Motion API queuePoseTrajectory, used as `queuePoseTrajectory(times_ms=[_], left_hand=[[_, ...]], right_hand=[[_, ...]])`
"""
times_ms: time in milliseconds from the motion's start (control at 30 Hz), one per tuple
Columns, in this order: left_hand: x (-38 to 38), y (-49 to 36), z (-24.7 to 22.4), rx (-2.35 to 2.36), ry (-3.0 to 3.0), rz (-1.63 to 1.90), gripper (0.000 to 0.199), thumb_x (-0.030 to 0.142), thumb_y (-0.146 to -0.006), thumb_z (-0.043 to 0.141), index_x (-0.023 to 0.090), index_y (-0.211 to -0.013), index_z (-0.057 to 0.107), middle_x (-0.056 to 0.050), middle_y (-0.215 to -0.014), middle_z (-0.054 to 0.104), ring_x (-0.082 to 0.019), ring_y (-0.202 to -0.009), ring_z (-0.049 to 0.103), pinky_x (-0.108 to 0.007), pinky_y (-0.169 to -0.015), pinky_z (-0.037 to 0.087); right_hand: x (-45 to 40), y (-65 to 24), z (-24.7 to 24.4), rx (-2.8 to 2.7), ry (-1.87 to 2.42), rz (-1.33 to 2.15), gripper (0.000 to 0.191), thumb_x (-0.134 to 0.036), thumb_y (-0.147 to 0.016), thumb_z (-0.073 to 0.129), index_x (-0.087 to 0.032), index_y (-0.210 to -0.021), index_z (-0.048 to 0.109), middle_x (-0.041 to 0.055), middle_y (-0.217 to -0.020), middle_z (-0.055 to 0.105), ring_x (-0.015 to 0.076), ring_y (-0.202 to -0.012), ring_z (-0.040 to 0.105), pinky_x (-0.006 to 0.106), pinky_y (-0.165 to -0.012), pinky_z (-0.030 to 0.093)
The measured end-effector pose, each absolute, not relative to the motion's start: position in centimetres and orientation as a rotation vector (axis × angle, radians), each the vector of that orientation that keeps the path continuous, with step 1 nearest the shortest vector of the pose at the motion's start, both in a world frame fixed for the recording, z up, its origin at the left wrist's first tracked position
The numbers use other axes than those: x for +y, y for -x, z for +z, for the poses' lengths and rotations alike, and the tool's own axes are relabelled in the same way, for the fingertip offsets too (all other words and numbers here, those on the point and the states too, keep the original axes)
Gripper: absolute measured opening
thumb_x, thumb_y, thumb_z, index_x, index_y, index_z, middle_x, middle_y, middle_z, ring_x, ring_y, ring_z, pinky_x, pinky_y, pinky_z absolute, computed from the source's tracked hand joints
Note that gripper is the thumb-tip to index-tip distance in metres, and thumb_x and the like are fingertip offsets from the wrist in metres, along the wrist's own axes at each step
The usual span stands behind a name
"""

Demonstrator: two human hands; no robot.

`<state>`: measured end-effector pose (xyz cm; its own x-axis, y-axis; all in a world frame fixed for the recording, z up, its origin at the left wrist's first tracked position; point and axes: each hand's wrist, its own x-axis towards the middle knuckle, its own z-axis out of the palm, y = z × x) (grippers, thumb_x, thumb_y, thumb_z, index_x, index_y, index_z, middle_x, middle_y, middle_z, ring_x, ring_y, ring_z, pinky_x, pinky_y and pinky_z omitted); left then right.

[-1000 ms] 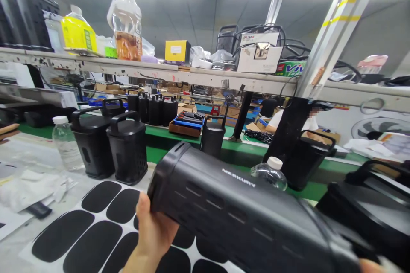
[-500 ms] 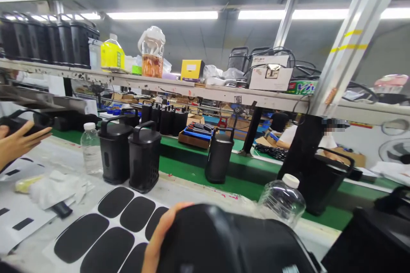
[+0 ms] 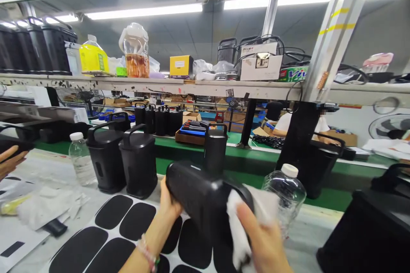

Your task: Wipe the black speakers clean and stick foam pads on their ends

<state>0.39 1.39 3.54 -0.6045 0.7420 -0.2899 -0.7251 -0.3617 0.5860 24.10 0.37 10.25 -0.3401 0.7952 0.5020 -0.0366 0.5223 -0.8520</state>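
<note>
A black plastic housing [image 3: 201, 198] with rounded edges lies tilted on its side in the air in front of me. My left hand [image 3: 169, 202], with a beaded bracelet at the wrist, is closed around its left end. On the right end, my right hand [image 3: 264, 239] presses a white cloth [image 3: 235, 226] against the surface; hand and cloth are partly blurred. Below the housing, a white sheet of rounded black pads [image 3: 120, 251] lies on the bench. Two upright black housings with handles, a left one [image 3: 107, 158] and a right one [image 3: 139, 162], stand just beyond that sheet.
A clear bottle [image 3: 285, 196] stands right of my hands, beside a large black housing [image 3: 368, 226]. Another water bottle [image 3: 81, 160] is at left. A co-worker's hand [image 3: 11, 160] holds a black unit at far left. Overhead runs a loaded shelf [image 3: 160, 86]; a green belt [image 3: 185, 153] lies behind.
The black housing has come higher and farther from me, showing more of itself. My right hand and the white cloth have come into view against it. The camera view has shifted slightly.
</note>
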Motion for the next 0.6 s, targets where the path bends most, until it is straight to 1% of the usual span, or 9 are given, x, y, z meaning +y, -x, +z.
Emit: queuePoseTrajectory(times_ms=[33,100,133,200,300,367,400,500,600], left_hand=[[2.5,0.3,3.2,0.903,-0.023,2.047,0.037,0.04,-0.095,0.051,0.011,-0.11,0.067,-0.014,-0.097,0.073,-0.028,-0.096,0.07,-0.047,-0.087,0.056],[4.1,1.5,2.1,0.996,-0.02,2.088,0.034,0.037,-0.096,0.055,0.013,-0.118,0.061,-0.012,-0.112,0.068,-0.024,-0.101,0.067,-0.046,-0.089,0.055],[4.6,2.0,1.5,1.042,-0.031,2.12,0.034,0.036,-0.095,0.057,0.015,-0.121,0.059,-0.011,-0.12,0.064,-0.023,-0.105,0.065,-0.045,-0.09,0.055],[5.1,2.5,0.2,1.119,-0.076,2.177,0.035,0.035,-0.094,0.06,0.018,-0.124,0.058,-0.01,-0.129,0.059,-0.024,-0.111,0.061,-0.046,-0.094,0.053],[5.5,2.8,-1.1,1.186,-0.168,2.196,0.032,0.031,-0.094,0.059,0.017,-0.122,0.059,-0.011,-0.131,0.058,-0.025,-0.116,0.059,-0.048,-0.1,0.049],[5.8,2.9,-1.5,1.222,-0.21,2.195,0.028,0.029,-0.094,0.055,0.018,-0.12,0.061,-0.012,-0.131,0.059,-0.024,-0.119,0.058,-0.045,-0.105,0.046],[6.0,2.9,-1.6,1.239,-0.227,2.196,0.027,0.028,-0.094,0.054,0.019,-0.118,0.062,-0.012,-0.132,0.059,-0.025,-0.121,0.058,-0.042,-0.106,0.045],[6.3,3.0,-1.6,1.279,-0.269,2.199,0.028,0.029,-0.092,0.052,0.02,-0.115,0.064,-0.012,-0.135,0.058,-0.026,-0.125,0.056,-0.04,-0.106,0.045],[6.3,3.0,-1.7,1.305,-0.29,2.183,0.029,0.03,-0.09,0.052,0.019,-0.114,0.064,-0.013,-0.135,0.059,-0.028,-0.122,0.058,-0.041,-0.102,0.047]], right_hand=[[1.1,-21.6,11.2,-1.737,0.635,1.014,0.045,-0.06,-0.087,0.053,-0.022,-0.065,0.061,0.0023,-0.053,0.06,0.0193,-0.047,0.058,0.03,-0.041,0.049],[3.4,-16.9,12.2,-1.781,0.617,1.018,0.051,-0.066,-0.088,0.048,-0.02,-0.069,0.058,0.0,-0.054,0.057,0.015,-0.046,0.053,0.027,-0.043,0.047],[4.8,-14.8,12.3,-1.807,0.624,1.0,0.051,-0.065,-0.089,0.047,-0.018,-0.071,0.058,-0.001,-0.054,0.055,0.0138,-0.047,0.053,0.026,-0.043,0.045],[8.2,-11.2,11.7,-1.872,0.648,0.928,0.046,-0.057,-0.093,0.049,-0.016,-0.077,0.06,-0.0011,-0.061,0.058,0.0129,-0.055,0.057,0.025,-0.052,0.049],[13.3,-7.0,10.1,-2.013,0.699,0.81,0.031,-0.043,-0.096,0.055,-0.014,-0.099,0.063,0.0028,-0.089,0.066,0.0149,-0.079,0.065,0.032,-0.072,0.055],[15.8,-4.7,8.9,-2.161,0.692,0.764,0.03,-0.038,-0.095,0.059,-0.015,-0.113,0.061,0.0064,-0.108,0.065,0.0179,-0.092,0.065,0.038,-0.081,0.056],[16.6,-3.6,8.3,-2.241,0.671,0.752,0.031,-0.037,-0.094,0.06,-0.015,-0.116,0.061,0.0077,-0.114,0.064,0.0193,-0.096,0.064,0.04,-0.083,0.056],[17.3,-0.9,6.3,-2.409,0.577,0.751,0.035,-0.036,-0.094,0.061,-0.016,-0.121,0.059,0.009,-0.121,0.061,0.0214,-0.103,0.063,0.043,-0.087,0.055],[16.6,0.8,5.0,-2.434,0.486,0.777,0.036,-0.036,-0.092,0.063,-0.017,-0.122,0.058,0.0091,-0.122,0.061,0.0222,-0.104,0.063,0.044,-0.087,0.055]])
